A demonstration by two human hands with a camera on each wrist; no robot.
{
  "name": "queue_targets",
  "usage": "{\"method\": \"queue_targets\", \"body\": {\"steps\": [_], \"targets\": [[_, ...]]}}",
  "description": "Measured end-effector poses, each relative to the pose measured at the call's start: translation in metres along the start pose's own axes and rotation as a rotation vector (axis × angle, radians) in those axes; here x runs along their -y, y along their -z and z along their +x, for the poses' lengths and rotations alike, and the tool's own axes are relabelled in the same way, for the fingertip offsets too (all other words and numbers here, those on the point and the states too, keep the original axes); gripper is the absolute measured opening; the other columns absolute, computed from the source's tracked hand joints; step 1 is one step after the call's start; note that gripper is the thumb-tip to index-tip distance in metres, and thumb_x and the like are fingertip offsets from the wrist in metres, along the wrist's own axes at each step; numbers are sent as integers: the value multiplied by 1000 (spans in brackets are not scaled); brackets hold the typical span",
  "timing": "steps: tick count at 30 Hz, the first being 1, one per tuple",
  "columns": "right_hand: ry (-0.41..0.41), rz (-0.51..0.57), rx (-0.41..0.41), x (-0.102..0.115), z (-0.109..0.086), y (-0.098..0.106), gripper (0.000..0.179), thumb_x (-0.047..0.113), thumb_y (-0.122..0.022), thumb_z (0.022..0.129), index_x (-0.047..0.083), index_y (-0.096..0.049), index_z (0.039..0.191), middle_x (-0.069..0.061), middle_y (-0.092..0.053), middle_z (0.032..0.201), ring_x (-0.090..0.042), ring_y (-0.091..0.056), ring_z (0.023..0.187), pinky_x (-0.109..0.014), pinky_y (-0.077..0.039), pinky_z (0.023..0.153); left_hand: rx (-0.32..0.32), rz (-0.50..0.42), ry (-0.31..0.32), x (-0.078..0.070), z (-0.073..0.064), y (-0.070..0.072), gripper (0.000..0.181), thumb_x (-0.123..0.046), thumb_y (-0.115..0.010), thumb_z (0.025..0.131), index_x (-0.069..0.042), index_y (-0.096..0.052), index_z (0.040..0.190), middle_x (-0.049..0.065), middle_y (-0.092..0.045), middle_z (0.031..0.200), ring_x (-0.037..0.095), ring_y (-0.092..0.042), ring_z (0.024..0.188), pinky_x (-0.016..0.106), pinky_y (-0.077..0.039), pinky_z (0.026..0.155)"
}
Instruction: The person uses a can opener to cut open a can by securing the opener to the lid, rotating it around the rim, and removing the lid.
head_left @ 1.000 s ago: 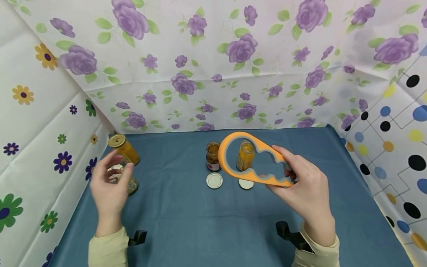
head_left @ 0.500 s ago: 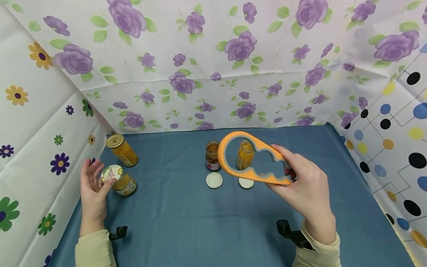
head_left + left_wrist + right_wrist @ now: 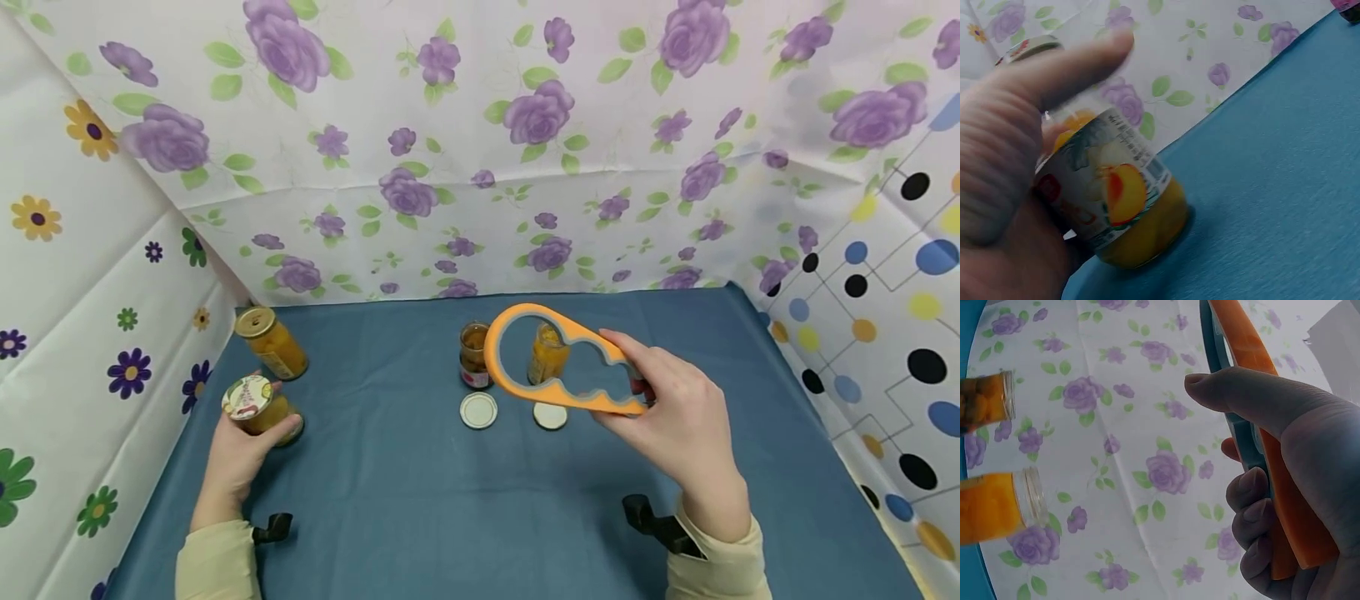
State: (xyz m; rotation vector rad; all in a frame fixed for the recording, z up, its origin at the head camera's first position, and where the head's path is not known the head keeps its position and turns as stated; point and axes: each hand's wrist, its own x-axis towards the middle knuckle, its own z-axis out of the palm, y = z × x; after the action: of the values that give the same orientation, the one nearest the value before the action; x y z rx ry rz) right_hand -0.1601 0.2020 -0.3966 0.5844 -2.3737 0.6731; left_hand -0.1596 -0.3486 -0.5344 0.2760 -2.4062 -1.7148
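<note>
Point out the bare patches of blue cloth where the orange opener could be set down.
Bare cloth spreads between the two sleeves, in front of the loose lids. More lies right of the right hand, toward the dotted wall. It is crowded at the open jars mid-table, and at the left hand gripping the peach jar.

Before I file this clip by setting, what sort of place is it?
Probably a staged tabletop booth, not a real kitchen: flowered sheets hang as walls round a blue cloth, where only jars of fruit and loose lids stand.
</note>
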Motion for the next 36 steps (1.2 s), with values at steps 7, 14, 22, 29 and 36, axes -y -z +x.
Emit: {"method": "queue_targets", "body": {"steps": [7,14,22,29,36], "targets": [[3,-18,16,-11,1,3,73,20,-95,72,20,-71,141,8,-52,76,-9,-43,65,-33,-38,56,-77,85,83,2,0,-9,70,-24,-90,91,-5,-55,149,-17,-61,126,0,-54,114,10,-41,91],[-11,-42,22,-19,-1,3,74,20,-97,72,21,-71,141,8,-51,75,-9,-43,64,-33,-38,56,-91,69,57,5,-2,-13,71,-19,-92,89,-6,-53,147,-10,-69,123,1,-57,109,11,-41,89],[-20,-35,5,-26,-1,5,73,21,-95,73,22,-71,141,8,-52,75,-9,-44,65,-33,-38,56,-85,2,89,8,-1,-11,75,-12,-93,87,-10,-51,150,-19,-68,118,1,-58,111,10,-42,89],[-21,-17,21,-29,-2,3,73,20,-95,73,22,-71,142,8,-52,76,-8,-43,65,-33,-37,56,-105,14,86,15,1,-13,64,-13,-90,90,-7,-57,144,-20,-68,115,2,-60,107,12,-44,89],[-14,-10,43,-31,-2,-1,76,20,-95,72,22,-69,144,7,-54,76,-9,-43,64,-32,-38,56,-131,27,85,14,2,-16,60,-15,-89,91,-6,-60,143,-18,-69,114,3,-61,106,13,-44,89]]}}
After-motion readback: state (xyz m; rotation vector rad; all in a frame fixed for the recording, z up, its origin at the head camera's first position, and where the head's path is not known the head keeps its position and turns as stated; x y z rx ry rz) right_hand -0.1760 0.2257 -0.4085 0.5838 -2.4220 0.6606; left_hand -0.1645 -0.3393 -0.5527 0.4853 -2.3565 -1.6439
